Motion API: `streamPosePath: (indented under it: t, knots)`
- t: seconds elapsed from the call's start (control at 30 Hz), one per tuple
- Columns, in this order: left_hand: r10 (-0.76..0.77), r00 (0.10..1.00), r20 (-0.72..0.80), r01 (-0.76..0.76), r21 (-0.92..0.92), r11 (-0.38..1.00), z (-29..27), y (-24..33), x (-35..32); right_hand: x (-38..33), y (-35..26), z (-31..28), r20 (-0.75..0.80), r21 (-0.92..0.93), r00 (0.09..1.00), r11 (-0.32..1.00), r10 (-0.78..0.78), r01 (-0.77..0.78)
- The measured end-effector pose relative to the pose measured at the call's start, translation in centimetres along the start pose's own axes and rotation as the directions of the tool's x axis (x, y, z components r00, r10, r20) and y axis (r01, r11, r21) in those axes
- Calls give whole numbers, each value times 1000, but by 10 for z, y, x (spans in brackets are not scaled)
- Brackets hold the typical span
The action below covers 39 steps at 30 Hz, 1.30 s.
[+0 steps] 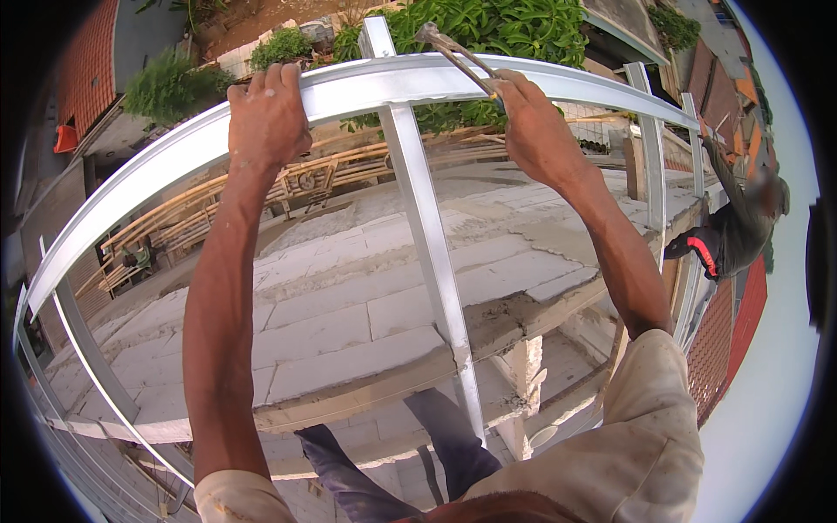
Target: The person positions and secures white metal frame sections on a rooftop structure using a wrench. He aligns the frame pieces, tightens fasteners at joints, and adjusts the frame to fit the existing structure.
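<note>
A long shiny metal channel (349, 92) runs across the view at chest height, bowed by the lens. My left hand (269, 118) is closed over it, its fingers hooked across the far edge. In my right hand (536, 126) is a pair of pincers (449, 50), gripped by the handles, with the head pointing left above the channel. Between my hands an upright metal stud (427, 227) meets the channel, and a short end of metal (377, 37) sticks up at that joint. The palm sides of both hands are hidden.
Below lies a pale block wall (349, 327) with rough mortar. More studs (650, 157) stand to the right, others at far left. Bamboo poles (261, 196) lie beyond the wall. At far right a person (741, 227) in dark clothes reaches to the frame. Leafy plants (497, 30) grow behind.
</note>
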<state>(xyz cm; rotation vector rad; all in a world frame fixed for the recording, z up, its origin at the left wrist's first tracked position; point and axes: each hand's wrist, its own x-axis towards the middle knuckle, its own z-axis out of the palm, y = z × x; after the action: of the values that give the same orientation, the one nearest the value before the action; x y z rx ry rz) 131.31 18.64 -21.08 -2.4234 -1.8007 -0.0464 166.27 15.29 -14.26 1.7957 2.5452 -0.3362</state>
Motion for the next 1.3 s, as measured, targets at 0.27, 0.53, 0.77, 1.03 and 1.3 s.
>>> streamPosePath:
  t: [0.27,0.53,0.77,1.03,1.3]
  knots:
    - [2,1000,-15,-2,3,1000,1,-3,2,38,35,20,-236,-628,883,757,-406,181]
    - [-29,997,77,28,15,999,-2,2,2,45,43,29,-233,-709,859,684,-455,170]
    - [-22,997,76,21,16,1000,-2,7,3,53,68,14,-192,-730,761,608,-620,312]
    - [-34,999,13,34,-18,999,6,-2,5,104,49,-12,-56,-558,949,798,-309,227]
    - [10,993,-118,-16,-48,999,11,-5,-1,202,73,-40,297,-397,894,808,-337,436]
